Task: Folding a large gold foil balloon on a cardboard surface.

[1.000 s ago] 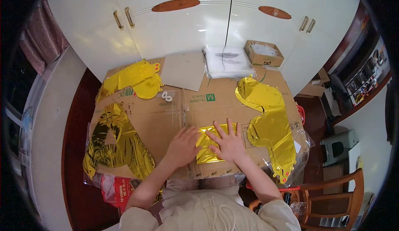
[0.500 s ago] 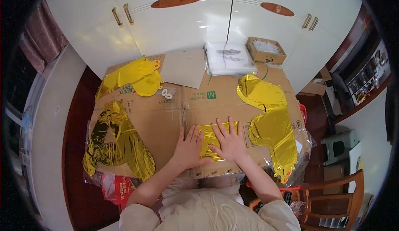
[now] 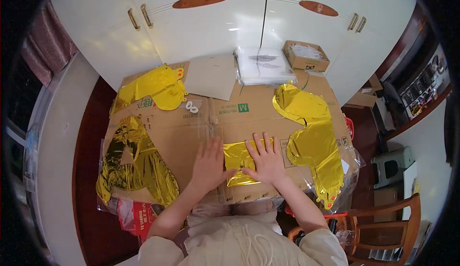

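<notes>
A gold foil balloon folded into a flat rectangle [image 3: 235, 157] lies on the cardboard near the table's front edge. My right hand [image 3: 267, 163] rests flat on its right part, fingers spread. My left hand [image 3: 209, 164] is open just past its left edge, slightly smeared by motion, with the thumb reaching to the foil. To the right lies a flat gold foil balloon [image 3: 314, 144] with a curved top and red dots on its tabs. On the left is a crinkled gold foil balloon shaped like the letter A [image 3: 155, 168].
Another flat gold balloon [image 3: 160, 88] lies at the back left, beside a grey board [image 3: 211, 78] and two small white rings [image 3: 191, 107]. At the back stand a stack of clear plastic bags [image 3: 264, 67] and a small open carton [image 3: 306, 65]. A wooden chair [image 3: 383, 225] is at the right.
My left hand has slid left, off most of the folded foil, uncovering its left part. My right hand has stayed nearly in place on it.
</notes>
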Motion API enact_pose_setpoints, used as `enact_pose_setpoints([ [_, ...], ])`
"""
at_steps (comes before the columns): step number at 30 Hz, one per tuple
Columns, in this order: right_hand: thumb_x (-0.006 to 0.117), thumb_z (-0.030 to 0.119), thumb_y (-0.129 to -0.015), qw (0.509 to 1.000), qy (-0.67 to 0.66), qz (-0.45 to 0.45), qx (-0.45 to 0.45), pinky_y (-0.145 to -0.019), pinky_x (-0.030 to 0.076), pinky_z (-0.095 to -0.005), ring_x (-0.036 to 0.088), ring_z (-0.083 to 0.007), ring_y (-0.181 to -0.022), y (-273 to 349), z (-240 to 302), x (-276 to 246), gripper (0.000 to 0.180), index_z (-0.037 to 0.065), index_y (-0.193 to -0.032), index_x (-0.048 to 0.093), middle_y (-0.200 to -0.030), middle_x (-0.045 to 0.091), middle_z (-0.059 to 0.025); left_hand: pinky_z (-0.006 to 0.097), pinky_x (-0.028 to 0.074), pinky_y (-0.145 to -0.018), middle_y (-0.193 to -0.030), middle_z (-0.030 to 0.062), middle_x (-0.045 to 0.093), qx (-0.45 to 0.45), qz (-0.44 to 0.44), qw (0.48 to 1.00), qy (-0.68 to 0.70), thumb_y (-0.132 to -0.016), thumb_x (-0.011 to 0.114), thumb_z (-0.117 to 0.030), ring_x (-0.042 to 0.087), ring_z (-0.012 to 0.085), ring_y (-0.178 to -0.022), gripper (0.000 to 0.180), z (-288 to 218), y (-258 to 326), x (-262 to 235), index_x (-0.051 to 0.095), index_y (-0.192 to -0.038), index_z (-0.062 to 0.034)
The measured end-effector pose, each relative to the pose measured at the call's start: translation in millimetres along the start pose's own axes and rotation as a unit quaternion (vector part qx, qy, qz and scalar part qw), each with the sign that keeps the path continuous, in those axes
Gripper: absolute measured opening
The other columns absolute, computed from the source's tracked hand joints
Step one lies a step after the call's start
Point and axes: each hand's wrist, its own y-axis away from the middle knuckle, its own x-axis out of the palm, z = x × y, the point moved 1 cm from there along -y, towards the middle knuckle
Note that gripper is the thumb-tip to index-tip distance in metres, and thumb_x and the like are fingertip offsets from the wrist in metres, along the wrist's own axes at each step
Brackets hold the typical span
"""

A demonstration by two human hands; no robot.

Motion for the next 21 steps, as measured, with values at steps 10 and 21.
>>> enact_pose_setpoints([
  [10,0.049,0.071,-0.082,1.0,-0.028,-0.005,-0.004,-0.114,0.014,-0.0613,0.021,-0.0435,-0.144,-1,-2,2,0.095,0.003,-0.147,0.036,-0.154,0.029,-0.0201,0.05,0.016,-0.118,-0.153,0.0283,0.024,0.116,0.002,0.991,0.071,-0.078,0.057,-0.071,0.018,0.0375,-0.146,0.107,-25,-21,22,0.031,-0.143,0.0102],
  [21,0.061,0.004,-0.083,0.955,-0.295,-0.037,-0.003,-0.102,0.041,-0.0426,0.052,-0.0336,-0.119,-18,-93,-13,0.038,0.005,-0.12,0.061,-0.124,0.059,-0.0142,0.051,0.019,-0.117,-0.152,0.025,0.027,0.126,-0.019,0.99,0.068,-0.076,0.061,-0.067,0.021,0.0414,-0.143,0.102,-28,-20,17,0.036,-0.142,0.0064],
])
